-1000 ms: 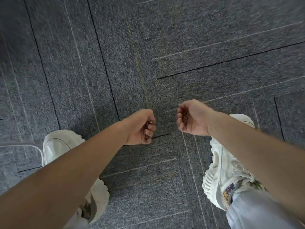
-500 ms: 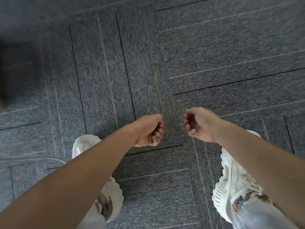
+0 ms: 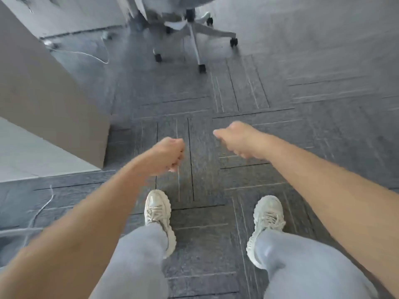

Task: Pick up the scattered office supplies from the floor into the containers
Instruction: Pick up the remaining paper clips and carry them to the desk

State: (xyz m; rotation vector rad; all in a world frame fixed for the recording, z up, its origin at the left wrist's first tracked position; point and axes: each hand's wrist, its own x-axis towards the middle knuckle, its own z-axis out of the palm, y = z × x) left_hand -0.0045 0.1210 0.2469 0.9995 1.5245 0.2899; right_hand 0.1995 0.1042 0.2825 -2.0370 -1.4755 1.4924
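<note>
View's tilted up, office chair (image 3: 190,29) now at 12 o'clock; left hand (image 3: 167,156) and right hand (image 3: 235,138) are blurry curled fists, contents hidden, can't tell.

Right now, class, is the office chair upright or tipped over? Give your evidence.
Upright: the office chair stands with its castors on the carpet, column rising out of frame.

Open grey carpet (image 3: 323,137) fills the middle and right of the frame, leaving free passage ahead of the left hand (image 3: 167,156) and right hand (image 3: 235,139). A beige desk panel (image 3: 54,104) walls off the left side down to the floor. An office chair base (image 3: 194,35) on casters blocks the upper centre. A white cable (image 3: 86,53) trails at upper left, and another (image 3: 43,206) lies at lower left.
</note>
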